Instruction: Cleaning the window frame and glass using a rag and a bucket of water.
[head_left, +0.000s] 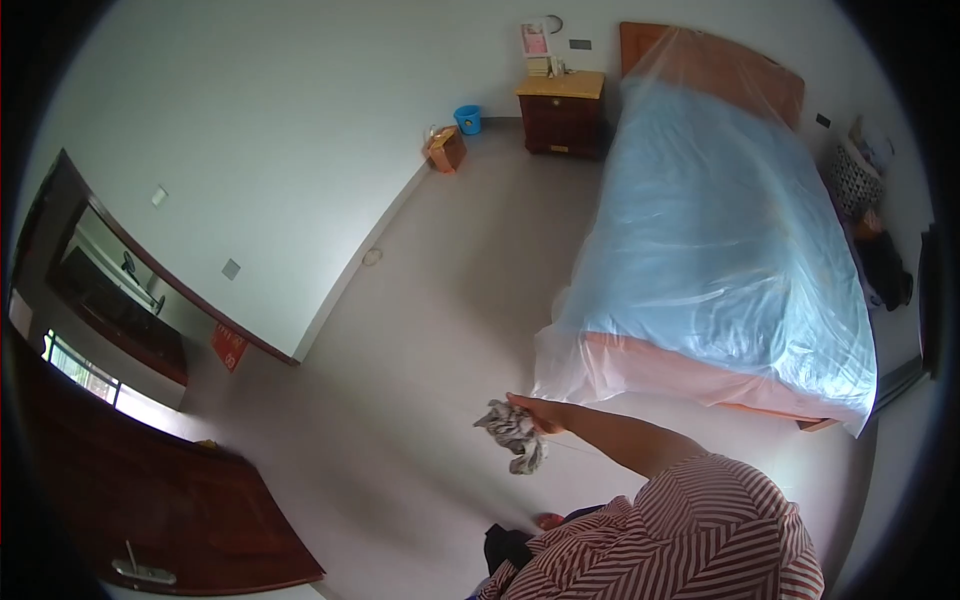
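My right hand (541, 415) is held out over the floor, closed around a crumpled grey-and-white cloth (510, 433). Loose folds of the cloth hang below my fingers. Nearby stands a bed (712, 225) with a light blue cover under clear plastic sheeting (600, 367), and my hand is just off its near left corner. My left hand is out of view. A striped shirt (705, 540) covers my torso, and part of a red shoe (550, 520) shows beneath me.
A dark wooden door (172, 495) stands ajar at lower left, beside a doorway. Along the far wall are a nightstand (561, 120), a blue bucket (469, 120) and a cardboard box (447, 150). A patterned bag (856, 180) lies beyond the bed. Grey floor (390, 352) runs between wall and bed.
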